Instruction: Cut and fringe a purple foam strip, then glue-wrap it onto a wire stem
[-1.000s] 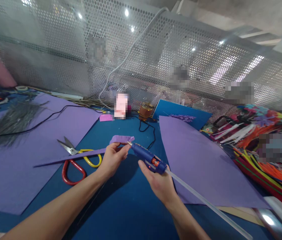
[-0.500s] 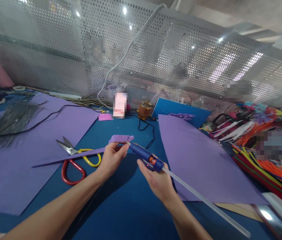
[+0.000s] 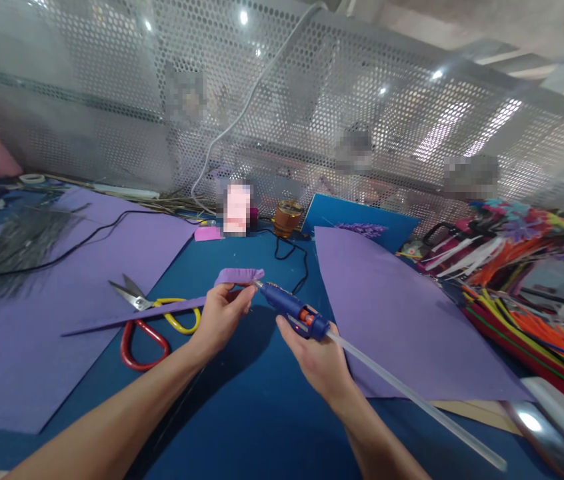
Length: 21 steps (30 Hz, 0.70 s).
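Pinched in my left hand point(image 3: 225, 317) is a long purple paper strip point(image 3: 239, 274). One end of it is gathered above my fingers, while its narrow tail runs left across the scissors. My right hand point(image 3: 318, 360) is closed around a blue glue gun point(image 3: 289, 305), whose nozzle is at the gathered end; whether it touches is too small to tell. A long translucent glue stick point(image 3: 419, 393) sticks out of the gun's back. The scissors point(image 3: 143, 305), with one red and one yellow handle, lie open left of my left hand.
Purple sheets point(image 3: 17, 373) lie on the blue table point(image 3: 242, 427) at both sides. Black cords point(image 3: 87, 243) cross the left sheet. An amber jar point(image 3: 287, 217) and a blue picture card point(image 3: 387, 230) stand before a perforated metal screen point(image 3: 282, 113). Colourful pipe cleaners point(image 3: 527, 327) pile up at right.
The view has shifted slightly. The glue gun's nozzle has drawn a little away from my left fingertips. Both hands keep their holds.
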Each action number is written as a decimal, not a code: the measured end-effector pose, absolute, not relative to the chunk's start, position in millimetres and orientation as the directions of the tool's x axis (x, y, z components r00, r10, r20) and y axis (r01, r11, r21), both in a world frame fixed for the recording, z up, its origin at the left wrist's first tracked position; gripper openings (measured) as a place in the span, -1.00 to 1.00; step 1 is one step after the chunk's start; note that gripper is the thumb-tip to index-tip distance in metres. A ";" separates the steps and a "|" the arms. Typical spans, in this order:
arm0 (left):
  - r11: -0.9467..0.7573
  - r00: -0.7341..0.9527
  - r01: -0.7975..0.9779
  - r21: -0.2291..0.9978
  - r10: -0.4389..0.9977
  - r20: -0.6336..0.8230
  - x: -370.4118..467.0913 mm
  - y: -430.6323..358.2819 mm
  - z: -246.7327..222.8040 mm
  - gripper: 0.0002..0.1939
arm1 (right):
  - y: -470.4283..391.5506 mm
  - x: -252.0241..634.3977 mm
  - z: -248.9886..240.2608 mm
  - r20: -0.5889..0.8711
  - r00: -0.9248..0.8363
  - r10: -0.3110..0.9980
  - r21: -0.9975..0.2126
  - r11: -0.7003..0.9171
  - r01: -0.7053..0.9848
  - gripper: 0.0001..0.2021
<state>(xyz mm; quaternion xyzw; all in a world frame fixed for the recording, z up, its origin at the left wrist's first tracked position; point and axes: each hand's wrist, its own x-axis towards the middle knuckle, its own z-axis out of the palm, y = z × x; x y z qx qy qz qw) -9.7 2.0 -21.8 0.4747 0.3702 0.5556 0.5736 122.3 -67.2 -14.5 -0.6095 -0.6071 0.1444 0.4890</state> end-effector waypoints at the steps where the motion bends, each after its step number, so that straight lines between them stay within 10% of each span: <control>1: -0.066 0.110 -0.291 0.954 0.989 0.102 -9.6 2.0 -21.9 -0.79 | -67.0 122.8 -16.7 0.426 0.218 0.878 -0.762 0.218 0.610 -0.77; 21: -0.073 0.117 -0.301 0.951 0.987 0.113 -8.1 2.9 -24.4 -0.89 | -65.3 116.2 -31.0 0.471 0.235 0.850 -0.778 0.274 0.565 -0.80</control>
